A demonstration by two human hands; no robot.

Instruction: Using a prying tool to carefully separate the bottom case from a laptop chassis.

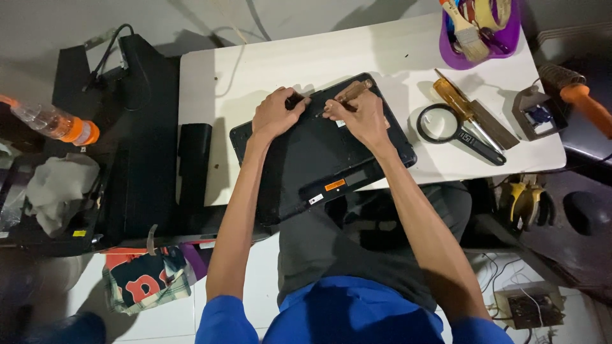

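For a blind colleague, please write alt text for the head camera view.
A person's right hand holds a small screwdriver to the underside of a black laptop on a white table, and the left hand steadies it. A magnifying glass lies to the right.

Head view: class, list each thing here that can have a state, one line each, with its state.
Laptop: shut, underside up, on the white table.
Left hand: pressing on the laptop's base.
Right hand: gripping a small screwdriver, tip on the base.
Magnifying glass: lying flat, unused.
Purple tub: open, holding brushes.
Bottle: lying on its side, capped.
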